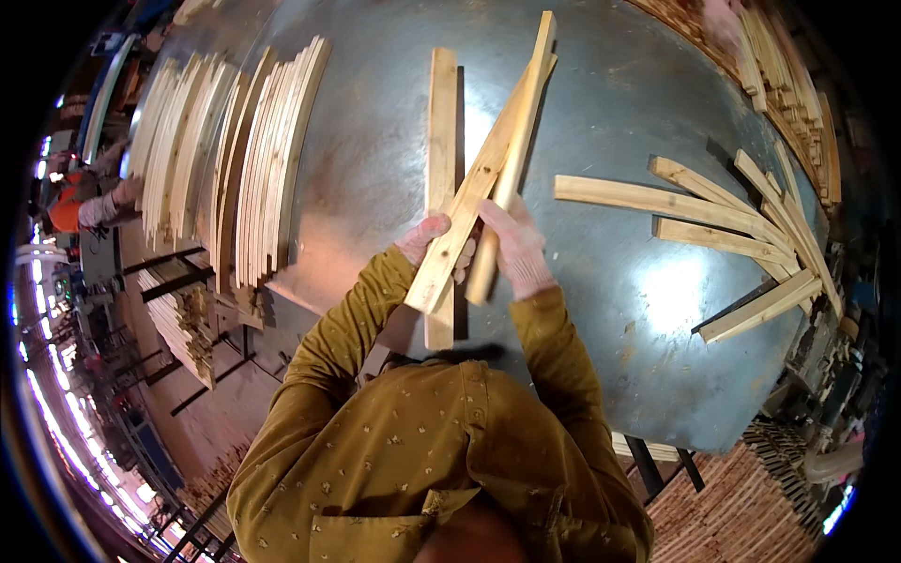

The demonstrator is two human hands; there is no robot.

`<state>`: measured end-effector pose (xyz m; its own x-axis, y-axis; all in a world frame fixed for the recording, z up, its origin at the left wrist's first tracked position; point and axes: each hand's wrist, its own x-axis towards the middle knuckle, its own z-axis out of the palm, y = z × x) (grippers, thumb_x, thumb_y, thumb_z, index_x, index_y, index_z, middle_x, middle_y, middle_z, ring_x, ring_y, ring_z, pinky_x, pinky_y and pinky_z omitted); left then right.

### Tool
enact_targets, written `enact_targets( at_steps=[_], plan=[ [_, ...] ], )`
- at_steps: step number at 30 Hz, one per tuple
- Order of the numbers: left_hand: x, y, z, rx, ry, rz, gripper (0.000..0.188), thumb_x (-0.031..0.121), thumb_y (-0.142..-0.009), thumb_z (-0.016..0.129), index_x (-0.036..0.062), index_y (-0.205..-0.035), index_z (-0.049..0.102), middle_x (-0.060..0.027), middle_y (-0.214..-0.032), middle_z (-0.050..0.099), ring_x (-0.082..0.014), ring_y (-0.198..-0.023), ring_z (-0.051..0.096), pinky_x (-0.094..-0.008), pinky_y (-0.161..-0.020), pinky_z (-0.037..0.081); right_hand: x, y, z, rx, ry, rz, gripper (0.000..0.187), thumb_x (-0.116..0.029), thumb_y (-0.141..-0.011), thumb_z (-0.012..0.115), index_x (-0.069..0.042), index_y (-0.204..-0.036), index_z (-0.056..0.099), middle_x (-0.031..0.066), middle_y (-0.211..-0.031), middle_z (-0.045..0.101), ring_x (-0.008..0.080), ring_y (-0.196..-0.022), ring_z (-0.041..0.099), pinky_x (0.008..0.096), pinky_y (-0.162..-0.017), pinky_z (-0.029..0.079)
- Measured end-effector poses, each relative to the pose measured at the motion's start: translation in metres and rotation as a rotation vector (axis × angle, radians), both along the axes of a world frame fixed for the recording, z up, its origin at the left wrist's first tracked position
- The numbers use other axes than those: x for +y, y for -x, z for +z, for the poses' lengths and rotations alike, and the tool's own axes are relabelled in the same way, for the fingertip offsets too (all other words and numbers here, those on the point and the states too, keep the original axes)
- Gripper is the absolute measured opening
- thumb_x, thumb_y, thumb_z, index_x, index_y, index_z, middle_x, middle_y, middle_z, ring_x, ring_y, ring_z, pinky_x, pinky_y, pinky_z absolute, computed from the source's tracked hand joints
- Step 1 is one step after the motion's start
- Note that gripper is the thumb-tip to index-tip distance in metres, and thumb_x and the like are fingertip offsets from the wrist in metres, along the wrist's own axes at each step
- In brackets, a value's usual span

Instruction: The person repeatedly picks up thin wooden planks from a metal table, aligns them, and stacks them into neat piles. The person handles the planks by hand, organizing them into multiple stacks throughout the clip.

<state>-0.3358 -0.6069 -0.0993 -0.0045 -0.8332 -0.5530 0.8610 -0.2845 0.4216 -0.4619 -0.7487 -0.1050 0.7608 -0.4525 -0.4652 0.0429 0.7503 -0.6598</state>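
Two pale wooden strips cross in front of me above a grey metal table (375, 113). My left hand (425, 237), in a light pink glove, is closed around the knotty wooden strip (481, 175), which slants up to the right. With the other glove, my right hand (515, 246) grips a second wooden strip (522, 131), its far end reaching up and right. Some of the fingers are hidden behind the wood. A third wooden strip (441, 131) lies upright in the view beneath these two, partly covered by them.
Neat rows of wooden strips (282, 159) line the table's left side. Loose strips (676, 202) fan out in a jumbled heap on the right. A person in orange (68, 211) reaches toward the left stack. More stacked wood (779, 66) stands past the far right edge.
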Motion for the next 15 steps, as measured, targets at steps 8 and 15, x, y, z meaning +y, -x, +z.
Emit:
enact_targets(
  at_steps=[8,15],
  plan=[
    [0.103,-0.063,-0.07,0.439,0.134,0.118,0.078,0.079,-0.074,0.066,0.0088,-0.108,0.058,-0.0017,-0.083,0.06,-0.0153,-0.063,0.057,-0.0339,-0.061,0.053,0.041,-0.065,0.0,0.99,0.921,0.351,0.066,-0.037,-0.083,0.069,-0.006,-0.137,0.047,0.0207,-0.116,0.067,0.0359,-0.104,0.067,0.0415,-0.09,0.051],
    [0.176,-0.125,-0.019,0.207,0.123,0.325,0.069,0.037,-0.083,0.079,0.0028,-0.135,0.05,-0.0058,-0.089,0.061,-0.0154,-0.065,0.058,-0.0322,-0.054,0.052,0.11,-0.167,0.006,1.09,1.029,0.403,0.068,-0.033,-0.082,0.069,-0.009,-0.14,0.043,0.0194,-0.118,0.067,0.0378,-0.109,0.065,0.0435,-0.095,0.05]
  ],
)
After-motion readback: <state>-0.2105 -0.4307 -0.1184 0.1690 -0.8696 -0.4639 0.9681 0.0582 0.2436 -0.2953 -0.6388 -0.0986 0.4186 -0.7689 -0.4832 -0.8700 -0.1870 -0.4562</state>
